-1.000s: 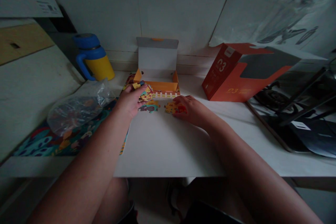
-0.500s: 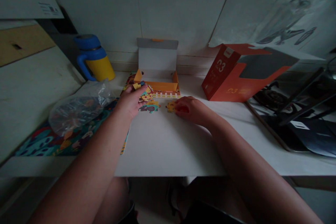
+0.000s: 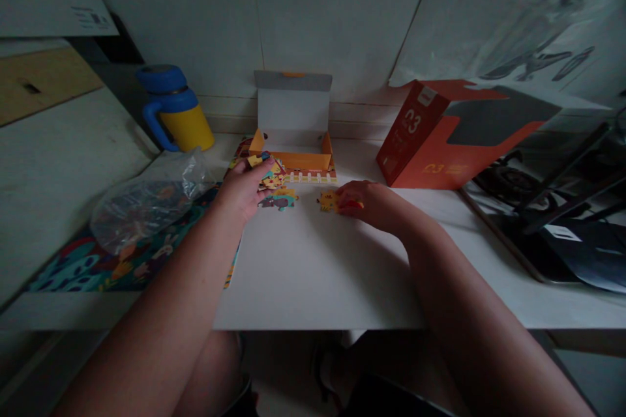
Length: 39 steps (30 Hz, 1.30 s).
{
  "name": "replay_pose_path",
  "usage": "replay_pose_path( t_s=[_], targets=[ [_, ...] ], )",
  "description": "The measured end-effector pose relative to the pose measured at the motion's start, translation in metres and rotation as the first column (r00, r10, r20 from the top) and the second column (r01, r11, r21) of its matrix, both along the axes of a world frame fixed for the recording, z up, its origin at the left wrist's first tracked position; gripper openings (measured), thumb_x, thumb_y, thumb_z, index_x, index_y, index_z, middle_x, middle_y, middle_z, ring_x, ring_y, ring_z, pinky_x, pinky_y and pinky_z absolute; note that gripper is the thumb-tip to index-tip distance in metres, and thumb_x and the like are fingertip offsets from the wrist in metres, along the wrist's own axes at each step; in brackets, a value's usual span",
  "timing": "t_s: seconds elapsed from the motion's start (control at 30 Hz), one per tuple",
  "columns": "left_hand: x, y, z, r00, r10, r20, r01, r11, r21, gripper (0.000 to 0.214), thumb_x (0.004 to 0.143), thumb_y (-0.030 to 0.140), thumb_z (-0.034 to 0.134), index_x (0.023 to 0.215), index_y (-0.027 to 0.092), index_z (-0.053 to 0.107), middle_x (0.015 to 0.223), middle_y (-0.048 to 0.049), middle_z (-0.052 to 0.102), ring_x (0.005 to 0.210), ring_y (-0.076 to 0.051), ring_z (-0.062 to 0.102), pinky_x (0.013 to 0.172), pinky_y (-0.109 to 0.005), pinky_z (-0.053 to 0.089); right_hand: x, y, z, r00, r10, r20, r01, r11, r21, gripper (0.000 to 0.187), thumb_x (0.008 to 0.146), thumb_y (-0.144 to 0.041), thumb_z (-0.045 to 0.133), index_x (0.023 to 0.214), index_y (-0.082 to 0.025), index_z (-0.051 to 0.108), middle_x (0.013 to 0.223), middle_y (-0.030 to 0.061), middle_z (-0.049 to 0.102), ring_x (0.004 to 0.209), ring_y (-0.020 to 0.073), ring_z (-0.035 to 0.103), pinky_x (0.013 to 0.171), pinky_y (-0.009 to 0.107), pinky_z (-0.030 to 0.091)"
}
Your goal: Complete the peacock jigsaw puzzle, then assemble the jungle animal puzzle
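Note:
My left hand [image 3: 240, 189] is closed round a small bunch of colourful jigsaw puzzle pieces [image 3: 274, 176], held just above the table. Below its fingertips, puzzle pieces with a grey animal and yellow-and-teal print [image 3: 280, 201] lie on the white tabletop. To the right, my right hand [image 3: 369, 202] has its fingers closed on the right end of a yellow puzzle piece with dark markings [image 3: 327, 201]. That piece rests at table level, apart from the grey animal pieces. Something red shows under my right fingers; I cannot make out what it is.
An open orange box [image 3: 299, 160] stands behind my hands on a printed sheet [image 3: 313, 176]. Left are a blue-and-yellow jug [image 3: 183, 120], a clear plastic bag [image 3: 147, 208] and a colourful printed board [image 3: 73, 270]. A large orange box [image 3: 415, 143] and black equipment [image 3: 562, 221] stand right.
My right hand has slid slightly to the right with the yellow puzzle piece, widening the gap to the grey animal pieces. My left hand has stayed in place.

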State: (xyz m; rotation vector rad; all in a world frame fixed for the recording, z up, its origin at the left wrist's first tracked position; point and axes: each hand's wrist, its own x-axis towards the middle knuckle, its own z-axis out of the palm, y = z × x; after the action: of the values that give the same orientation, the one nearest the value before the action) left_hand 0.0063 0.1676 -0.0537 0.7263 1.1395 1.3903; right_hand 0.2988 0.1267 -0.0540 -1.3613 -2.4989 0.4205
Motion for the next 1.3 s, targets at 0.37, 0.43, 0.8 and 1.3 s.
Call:
replay_pose_path(
  t_s=[0.37, 0.43, 0.8, 1.3],
  targets=[
    [0.000, -0.001, -0.003, 0.992, -0.120, -0.029, 0.120, 0.993, -0.018, 0.033, 0.081, 0.023, 0.091, 0.108, 0.022, 0.073, 0.108, -0.0078, 0.080, 0.091, -0.023, 0.077, 0.077, -0.039, 0.066, 0.057, -0.001, 0.006, 0.978, -0.157, 0.135, 0.167, 0.984, -0.067, 0.022, 0.088, -0.020, 0.081, 0.108, -0.027, 0.080, 0.109, 0.0053, 0.080, 0.092, 0.0252, 0.076, 0.086, 0.036, 0.059],
    [0.001, -0.004, -0.001, 0.979, -0.197, -0.060, 0.197, 0.980, -0.014, 0.036, 0.080, 0.027, 0.093, 0.109, 0.021, 0.074, 0.110, -0.0097, 0.080, 0.090, -0.024, 0.077, 0.074, -0.038, 0.066, 0.050, -0.004, 0.007, 0.987, -0.147, 0.064, 0.147, 0.989, -0.003, 0.022, 0.089, -0.023, 0.081, 0.111, -0.026, 0.078, 0.112, 0.0065, 0.079, 0.095, 0.0264, 0.075, 0.088, 0.038, 0.059],
    [0.024, -0.024, -0.009, 0.843, -0.508, -0.179, 0.518, 0.855, 0.017, 0.053, 0.071, 0.028, 0.100, 0.118, 0.018, 0.078, 0.116, -0.0127, 0.080, 0.095, -0.023, 0.076, 0.081, -0.032, 0.059, -0.051, -0.018, 0.002, 0.882, 0.208, -0.422, -0.074, 0.947, 0.313, 0.058, 0.096, -0.026, 0.082, 0.149, -0.023, 0.060, 0.149, 0.0161, 0.062, 0.134, 0.0313, 0.063, 0.113, 0.049, 0.054],
    [0.019, -0.029, -0.001, 0.771, -0.621, -0.144, 0.612, 0.784, -0.101, 0.058, 0.071, 0.011, 0.097, 0.124, 0.019, 0.073, 0.119, -0.0114, 0.078, 0.090, -0.020, 0.077, 0.082, -0.034, 0.064, -0.032, -0.005, -0.007, 0.754, -0.124, -0.645, 0.210, 0.976, 0.057, 0.032, 0.090, -0.037, 0.083, 0.118, -0.023, 0.075, 0.112, 0.0089, 0.077, 0.086, 0.0223, 0.075, 0.077, 0.037, 0.064]
  ],
)
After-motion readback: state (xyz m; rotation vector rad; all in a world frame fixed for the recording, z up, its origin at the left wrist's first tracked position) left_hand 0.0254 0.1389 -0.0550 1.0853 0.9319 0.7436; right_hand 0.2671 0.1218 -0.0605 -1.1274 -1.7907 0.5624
